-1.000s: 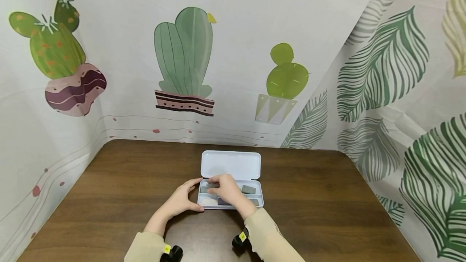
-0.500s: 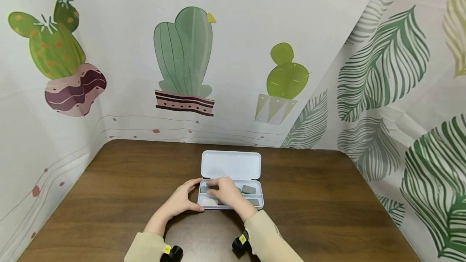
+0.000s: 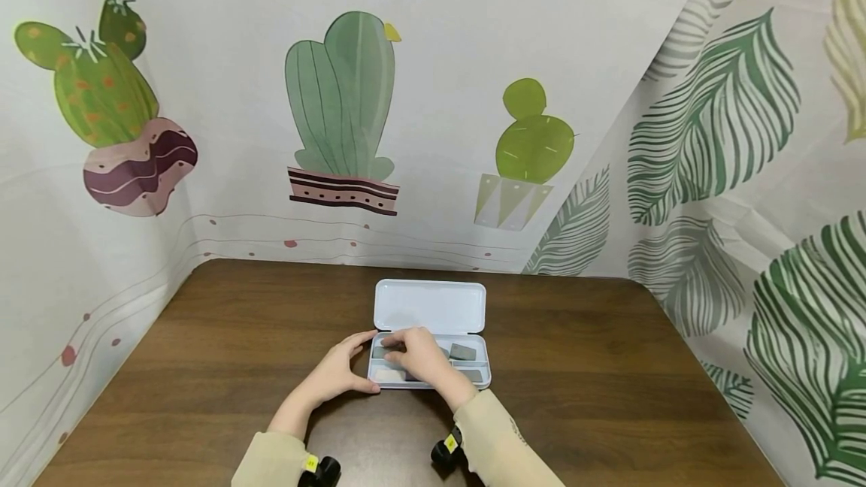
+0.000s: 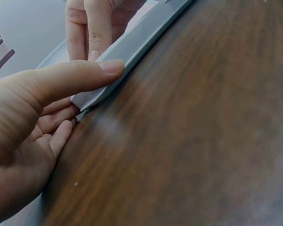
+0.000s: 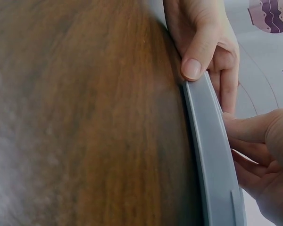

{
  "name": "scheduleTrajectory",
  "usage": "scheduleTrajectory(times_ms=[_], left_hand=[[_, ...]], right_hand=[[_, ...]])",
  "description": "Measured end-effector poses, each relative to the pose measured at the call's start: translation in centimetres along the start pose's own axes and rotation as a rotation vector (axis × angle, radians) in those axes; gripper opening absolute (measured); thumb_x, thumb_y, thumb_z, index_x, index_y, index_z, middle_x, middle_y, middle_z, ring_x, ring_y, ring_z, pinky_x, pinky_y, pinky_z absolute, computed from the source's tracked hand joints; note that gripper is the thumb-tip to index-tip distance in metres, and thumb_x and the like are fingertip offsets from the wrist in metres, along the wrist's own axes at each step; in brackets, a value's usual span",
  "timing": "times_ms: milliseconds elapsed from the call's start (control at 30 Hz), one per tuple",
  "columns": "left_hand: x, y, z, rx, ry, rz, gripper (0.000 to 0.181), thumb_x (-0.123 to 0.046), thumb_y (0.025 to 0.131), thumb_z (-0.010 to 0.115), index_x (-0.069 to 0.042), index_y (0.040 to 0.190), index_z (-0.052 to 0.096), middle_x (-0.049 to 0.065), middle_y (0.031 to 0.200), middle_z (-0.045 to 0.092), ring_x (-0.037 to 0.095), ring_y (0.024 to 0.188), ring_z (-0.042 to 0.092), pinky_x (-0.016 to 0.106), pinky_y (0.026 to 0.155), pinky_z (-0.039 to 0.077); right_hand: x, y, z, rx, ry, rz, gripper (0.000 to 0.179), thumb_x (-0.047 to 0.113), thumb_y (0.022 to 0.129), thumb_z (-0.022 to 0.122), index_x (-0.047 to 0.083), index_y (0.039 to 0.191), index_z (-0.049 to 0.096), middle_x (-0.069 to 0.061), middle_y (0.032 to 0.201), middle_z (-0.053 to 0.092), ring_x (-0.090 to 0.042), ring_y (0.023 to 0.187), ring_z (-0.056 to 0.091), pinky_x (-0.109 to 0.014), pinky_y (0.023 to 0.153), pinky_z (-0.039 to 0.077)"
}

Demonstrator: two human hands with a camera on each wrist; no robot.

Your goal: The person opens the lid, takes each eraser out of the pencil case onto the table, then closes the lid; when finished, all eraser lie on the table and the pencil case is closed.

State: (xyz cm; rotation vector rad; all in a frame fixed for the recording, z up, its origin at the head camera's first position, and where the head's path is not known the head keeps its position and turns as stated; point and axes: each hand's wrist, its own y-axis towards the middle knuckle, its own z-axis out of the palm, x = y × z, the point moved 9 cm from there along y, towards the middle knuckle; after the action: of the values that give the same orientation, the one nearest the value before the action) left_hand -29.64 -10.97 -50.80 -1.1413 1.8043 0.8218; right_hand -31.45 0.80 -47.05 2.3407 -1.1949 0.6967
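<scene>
A pale blue hinged case (image 5: 211,141) lies open on the table, its lid (image 3: 429,305) tilted back. My left hand (image 3: 334,370) grips the case's left end, thumb on the front corner and fingers around the side. Reaching over the front wall, my right hand (image 3: 422,355) has its thumb and fingers down in the back left compartment, beside a grey-green piece (image 3: 377,352). Its fingertips are partly hidden, so any hold is unclear. A white block (image 3: 389,376) and a grey block (image 3: 471,376) lie in front. Another grey-green block (image 3: 463,352) sits at the back right.
Brown wood-grain table (image 3: 582,382) surrounds the case on all sides. Behind it hangs a white cloth (image 3: 440,96) printed with cacti and leaves. Each wrist carries a small black camera, and pale sleeves cover both forearms.
My right hand has shifted slightly within the case's left part, covering more of the dark piece in front. The left hand and the case stay where they were.
</scene>
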Motion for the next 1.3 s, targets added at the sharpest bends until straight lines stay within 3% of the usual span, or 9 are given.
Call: scheduleTrajectory(times_ms=[400,667,1000,1300], left_hand=[[0.23,-0.03,0.05,0.004,0.002,-0.025,0.094,-0.015,0.066,0.090,0.003,0.144,0.041,0.027,0.148,0.040,0.051,0.134,0.041,0.053,0.110,0.038],[0.68,0.05,0.23,0.004,-0.012,-0.046,0.096,-0.018,0.065,0.091,0.002,0.144,0.042,0.025,0.148,0.041,0.049,0.134,0.041,0.053,0.111,0.038],[0.21,-0.03,0.08,-0.007,0.024,-0.010,0.094,-0.018,0.065,0.091,0.004,0.143,0.043,0.027,0.146,0.043,0.051,0.132,0.043,0.054,0.109,0.040],[0.61,0.08,0.09,-0.011,0.038,-0.024,0.095,-0.019,0.065,0.091,0.002,0.144,0.042,0.026,0.146,0.043,0.049,0.132,0.044,0.053,0.109,0.040]], right_hand=[[0.22,0.32,-0.28,0.000,-0.007,-0.012,0.019,0.008,0.084,0.074,0.003,0.102,0.074,-0.007,0.099,0.075,-0.017,0.086,0.069,-0.021,0.075,0.056],[0.14,0.38,-0.36,-0.006,-0.007,-0.012,0.017,0.009,0.085,0.073,0.002,0.101,0.073,-0.008,0.098,0.075,-0.018,0.089,0.070,-0.022,0.077,0.056],[0.14,0.49,-0.41,-0.009,0.047,-0.003,0.016,0.005,0.084,0.074,0.000,0.100,0.073,-0.010,0.097,0.075,-0.020,0.087,0.071,-0.019,0.075,0.057],[-0.04,0.65,-0.39,-0.025,0.037,-0.006,0.011,0.006,0.082,0.076,0.002,0.092,0.075,-0.008,0.089,0.075,-0.016,0.081,0.071,-0.016,0.070,0.055]])
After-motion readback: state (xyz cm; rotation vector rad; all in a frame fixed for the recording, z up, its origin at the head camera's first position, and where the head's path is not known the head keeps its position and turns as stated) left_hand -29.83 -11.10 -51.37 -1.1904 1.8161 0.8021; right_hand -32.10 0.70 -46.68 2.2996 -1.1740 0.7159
